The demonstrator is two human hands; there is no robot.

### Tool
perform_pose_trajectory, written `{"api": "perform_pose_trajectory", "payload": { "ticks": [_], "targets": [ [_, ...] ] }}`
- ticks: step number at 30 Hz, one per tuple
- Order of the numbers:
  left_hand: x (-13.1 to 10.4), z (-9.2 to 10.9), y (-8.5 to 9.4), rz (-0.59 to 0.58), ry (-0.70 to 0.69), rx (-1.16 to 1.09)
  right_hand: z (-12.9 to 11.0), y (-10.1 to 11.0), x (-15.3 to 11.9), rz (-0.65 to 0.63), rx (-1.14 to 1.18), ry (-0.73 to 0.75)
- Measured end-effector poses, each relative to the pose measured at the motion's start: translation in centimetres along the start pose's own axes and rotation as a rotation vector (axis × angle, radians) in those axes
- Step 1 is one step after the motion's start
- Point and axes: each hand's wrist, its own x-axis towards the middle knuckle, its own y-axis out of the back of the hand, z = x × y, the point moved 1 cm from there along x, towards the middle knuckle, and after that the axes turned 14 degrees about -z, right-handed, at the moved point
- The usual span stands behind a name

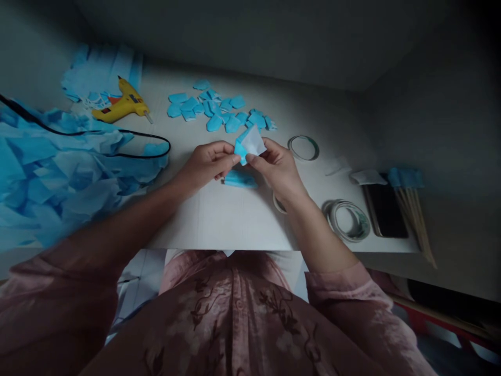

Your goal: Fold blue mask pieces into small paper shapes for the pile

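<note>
Between my two hands, above the middle of the white table, is a folded blue-and-white piece of fabric. My left hand pinches its left edge between thumb and fingers. My right hand grips its lower right side, with the thumb on the white face and the fingers behind. Just below the hands, a flat blue strip lies on the table. Beyond them several small folded blue pieces are scattered.
At the left are a big heap of blue and white fabric, a black cable, a yellow glue gun and stacked masks. Rightward sit tape rings, tape rolls, a phone and blue-topped sticks.
</note>
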Motion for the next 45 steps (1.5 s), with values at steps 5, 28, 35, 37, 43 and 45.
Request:
{"api": "perform_pose_trajectory", "payload": {
  "ticks": [5, 28, 35, 37, 43, 45],
  "targets": [
    [0.0, -0.2, 0.4, 0.001, -0.019, -0.094, 0.1, 0.2, 0.1, -0.014, -0.028, 0.02],
    [-0.1, 0.2, -0.5, -0.008, 0.006, 0.224, 1.0, 0.3, 0.4, 0.058, -0.1, 0.139],
    [-0.1, 0.2, -0.4, 0.003, 0.043, 0.135, 0.1, 0.2, -0.2, 0.077, -0.418, 0.292],
    [-0.1, 0.3, -0.4, 0.006, 0.045, 0.121, 0.0, 0.3, -0.2, 0.061, -0.454, 0.324],
    [-0.1, 0.2, -0.3, 0.0, 0.047, 0.117, 0.2, 0.5, -0.2, 0.044, -0.277, 0.205],
    [-0.1, 0.2, -0.4, -0.008, 0.037, 0.146, 0.4, 0.6, -0.1, 0.019, -0.171, 0.124]
  ]
}}
